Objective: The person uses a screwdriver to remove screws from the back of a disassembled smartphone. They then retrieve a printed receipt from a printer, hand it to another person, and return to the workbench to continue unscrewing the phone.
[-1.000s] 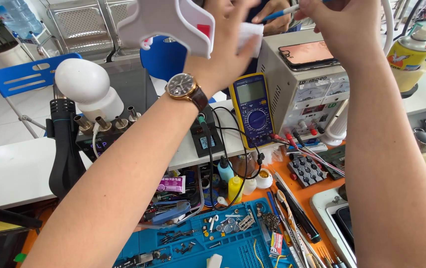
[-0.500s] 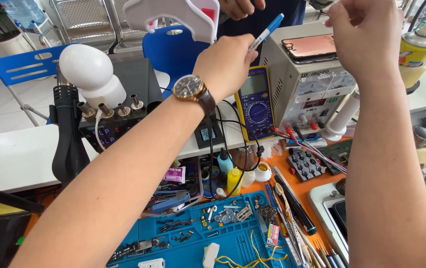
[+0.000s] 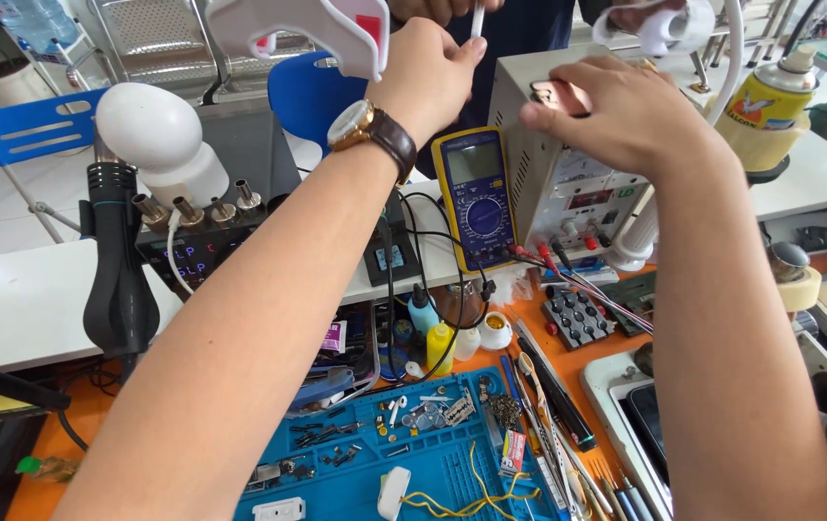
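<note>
Left hand: fist closed, watch on wrist; what it grips cannot be told.
Right hand: fingers pinch a small pinkish, glossy phone atop the beige power supply.

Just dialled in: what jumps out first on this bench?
Two bare arms reach up the middle: the left hand, with a wristwatch, is raised near a white-and-red device, while the right hand rests on a grey bench power supply. Between them stands a yellow multimeter. Below lies a blue work mat strewn with small parts.
</note>
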